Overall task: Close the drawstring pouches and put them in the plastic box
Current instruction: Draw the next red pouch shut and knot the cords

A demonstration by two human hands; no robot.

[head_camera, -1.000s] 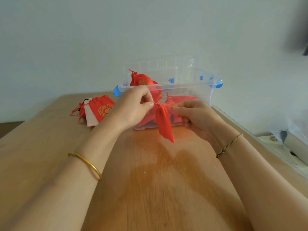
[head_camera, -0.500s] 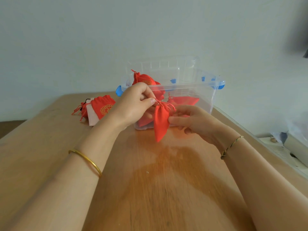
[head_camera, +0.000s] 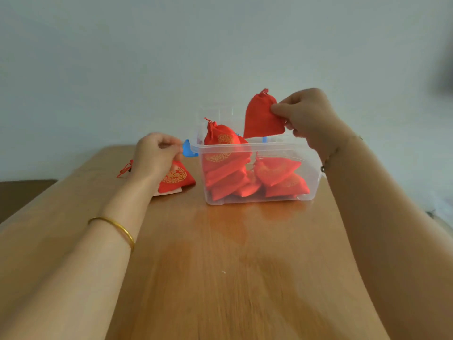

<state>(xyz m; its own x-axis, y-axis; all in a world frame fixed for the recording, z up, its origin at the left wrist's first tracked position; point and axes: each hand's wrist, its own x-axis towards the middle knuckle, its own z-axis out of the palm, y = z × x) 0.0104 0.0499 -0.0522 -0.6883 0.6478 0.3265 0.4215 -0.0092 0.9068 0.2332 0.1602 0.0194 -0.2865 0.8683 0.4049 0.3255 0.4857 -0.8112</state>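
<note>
Several closed pouches (head_camera: 277,169) lie in the clear plastic box (head_camera: 274,144) at the desk's (head_camera: 220,266) far edge. The right grip (head_camera: 306,116) pinches a closed red pouch (head_camera: 261,116) above the box's rim. The left grip (head_camera: 155,155) pinches a gold-printed pouch (head_camera: 175,179) on the desk, left of the box.

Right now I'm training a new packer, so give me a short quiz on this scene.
1. True or false: the right hand holds a closed red pouch above the clear plastic box.
2. Where is the left hand? A) inside the box; B) gripping a gold-printed red pouch on the wooden table, left of the box; C) on a lid.
3. Fill in: several red pouches already lie ___ the box.
Key: 1 true; 2 B; 3 inside.
</note>
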